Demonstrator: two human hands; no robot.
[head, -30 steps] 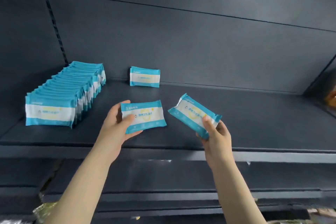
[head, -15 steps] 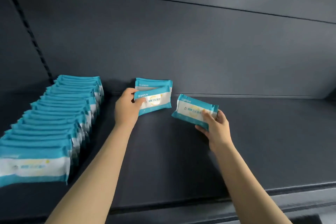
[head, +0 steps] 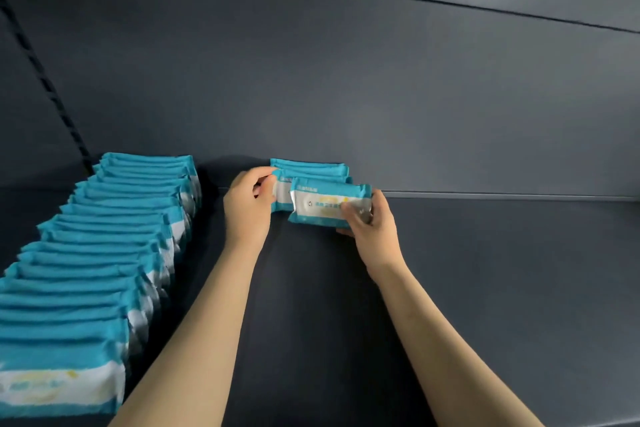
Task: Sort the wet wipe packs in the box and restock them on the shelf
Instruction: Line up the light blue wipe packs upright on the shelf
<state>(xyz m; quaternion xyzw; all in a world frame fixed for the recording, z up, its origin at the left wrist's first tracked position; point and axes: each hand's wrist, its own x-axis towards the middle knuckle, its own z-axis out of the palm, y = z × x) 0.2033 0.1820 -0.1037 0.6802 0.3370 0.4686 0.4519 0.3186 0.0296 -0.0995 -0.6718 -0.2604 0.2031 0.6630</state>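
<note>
**Risk assessment.** The new column has only three packs, standing on edge to the right of the long row (head: 104, 253) and level with its far end. So short a column has little support. The rear pack (head: 308, 164) appears to lean on the back panel (head: 346, 97), and the other two depend on it. If either hand lets go before its pack is seated flush, that pack is likely to tip forward onto the shelf (head: 485, 288). The front pack (head: 322, 206) sits offset, farther from the long row than the two behind it, and is slightly tilted. Released as it is, it would probably leave the column crooked. The film looks slick, so a loose pinch could slip.

**Grip state.** The left hand (head: 247, 208) has its fingers (head: 265, 180) curled against the middle pack (head: 282, 196) at the end nearest the long row, pinching it. The contact is partly hidden. The right hand (head: 372, 222) holds the front pack at the end farthest from the long row, with the thumb across the printed face and the other fingers wrapped behind and beneath. The front pack overlaps the middle pack. Whether it touches the shelf cannot be determined.
</note>
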